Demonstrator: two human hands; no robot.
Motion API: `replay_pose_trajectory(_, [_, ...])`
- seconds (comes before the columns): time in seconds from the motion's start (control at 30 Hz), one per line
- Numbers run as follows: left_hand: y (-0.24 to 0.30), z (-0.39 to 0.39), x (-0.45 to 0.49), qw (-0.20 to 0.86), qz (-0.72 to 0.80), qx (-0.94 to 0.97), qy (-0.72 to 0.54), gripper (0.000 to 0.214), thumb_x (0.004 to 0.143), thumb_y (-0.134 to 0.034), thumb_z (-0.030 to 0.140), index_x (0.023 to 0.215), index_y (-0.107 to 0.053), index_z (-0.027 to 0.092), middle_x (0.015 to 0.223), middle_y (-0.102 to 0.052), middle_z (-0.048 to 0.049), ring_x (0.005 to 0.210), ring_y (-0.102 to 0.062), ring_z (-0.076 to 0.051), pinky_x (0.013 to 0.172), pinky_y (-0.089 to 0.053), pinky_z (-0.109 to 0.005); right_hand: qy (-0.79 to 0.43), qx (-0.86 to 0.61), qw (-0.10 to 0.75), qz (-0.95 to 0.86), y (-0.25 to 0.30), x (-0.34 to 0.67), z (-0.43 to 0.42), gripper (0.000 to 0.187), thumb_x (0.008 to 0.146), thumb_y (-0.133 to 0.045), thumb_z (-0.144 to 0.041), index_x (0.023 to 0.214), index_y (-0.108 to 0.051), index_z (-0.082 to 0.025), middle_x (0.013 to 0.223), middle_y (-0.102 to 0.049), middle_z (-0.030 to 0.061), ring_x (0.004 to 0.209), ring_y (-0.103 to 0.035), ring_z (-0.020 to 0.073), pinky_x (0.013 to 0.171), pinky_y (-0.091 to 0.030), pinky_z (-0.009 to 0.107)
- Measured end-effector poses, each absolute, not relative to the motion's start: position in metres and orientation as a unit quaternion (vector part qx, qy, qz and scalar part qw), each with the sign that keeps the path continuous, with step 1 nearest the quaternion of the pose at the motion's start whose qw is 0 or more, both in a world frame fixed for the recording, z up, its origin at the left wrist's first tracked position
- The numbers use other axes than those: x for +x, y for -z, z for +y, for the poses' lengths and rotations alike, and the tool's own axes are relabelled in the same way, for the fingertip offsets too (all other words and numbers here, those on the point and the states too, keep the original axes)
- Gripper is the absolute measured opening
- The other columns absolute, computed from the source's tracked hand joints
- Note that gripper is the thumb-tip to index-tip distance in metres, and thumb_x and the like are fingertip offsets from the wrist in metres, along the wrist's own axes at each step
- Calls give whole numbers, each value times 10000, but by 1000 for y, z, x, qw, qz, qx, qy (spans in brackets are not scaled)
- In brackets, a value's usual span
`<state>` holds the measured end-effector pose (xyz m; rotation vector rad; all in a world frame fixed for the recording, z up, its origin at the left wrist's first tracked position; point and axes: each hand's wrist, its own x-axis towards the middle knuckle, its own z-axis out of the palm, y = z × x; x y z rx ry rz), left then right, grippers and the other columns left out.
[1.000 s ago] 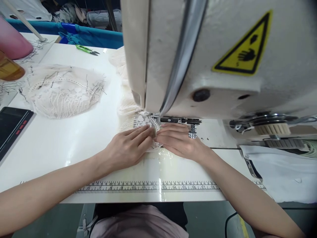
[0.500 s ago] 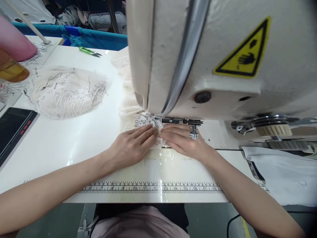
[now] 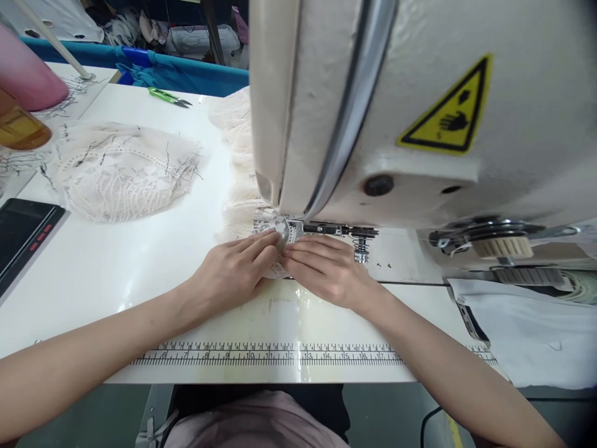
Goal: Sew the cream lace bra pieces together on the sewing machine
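Note:
Cream lace fabric (image 3: 237, 208) runs under the head of the sewing machine (image 3: 317, 93) and out towards its front edge. My left hand (image 3: 236, 267) is closed on the lace's near edge, fingers together and bent. Close beside it, my right hand (image 3: 326, 269) grips the same edge, its fingertips almost meeting the left ones. Both hands sit just in front of the metal guide (image 3: 326, 228) by the needle area. The machine head hides the needle, and my fingers cover part of the lace edge.
Another lace piece (image 3: 124, 177) with loose dark threads lies left. Green thread snips (image 3: 168, 97) rest behind it, and a dark phone-like device (image 3: 25, 233) sits at far left. White cloth (image 3: 536, 336) lies right. A printed ruler (image 3: 270, 356) follows the front edge.
Both hands have shifted slightly left with the lace edge. My left fingers are more bent, and the right fingertips have come nearer to them. The view has moved a little.

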<state>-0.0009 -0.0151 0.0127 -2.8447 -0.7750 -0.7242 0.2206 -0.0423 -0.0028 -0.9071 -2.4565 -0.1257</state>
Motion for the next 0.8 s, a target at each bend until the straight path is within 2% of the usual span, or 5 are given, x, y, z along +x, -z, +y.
replay_pose_trajectory(0.2, [-12, -9, -2, 54, -263, -933, 239, 254, 749, -441, 25, 919, -595, 134, 1111, -727, -116, 1011, -714, -208, 870, -602, -283, 77, -332, 250, -906, 4, 216, -40, 197, 923, -544, -138, 1002, -692, -240, 1006, -737, -2, 986, -660, 146, 894, -571, 325])
replay_pose_trajectory(0.43, [-9, -6, -1, 65, -279, -927, 243, 165, 808, -457, 58, 872, -587, 137, 1116, -722, -133, 1023, -710, -219, 865, -602, -288, 75, -350, 246, -901, 6, 217, -39, 201, 921, -555, -138, 1047, -673, -241, 1044, -737, 1, 983, -655, 140, 917, -557, 318])
replay_pose_trajectory(0.67, [-8, -6, -1, 69, -294, -928, 220, 175, 845, -495, 107, 989, -594, 116, 1179, -696, -153, 1064, -694, -244, 856, -607, -320, 83, -356, 248, -897, 8, 222, -38, 248, 907, -560, -83, 1086, -651, -229, 1117, -725, -5, 1047, -654, 119, 889, -542, 273])
replay_pose_trajectory(0.8, [-7, -7, -1, 69, -296, -928, 214, 241, 866, -491, 135, 1079, -600, 109, 1222, -676, -161, 1100, -677, -259, 861, -607, -338, 84, -350, 250, -899, 9, 224, -36, 281, 906, -535, -57, 1084, -654, -240, 1135, -717, -15, 1118, -630, 125, 904, -544, 293])
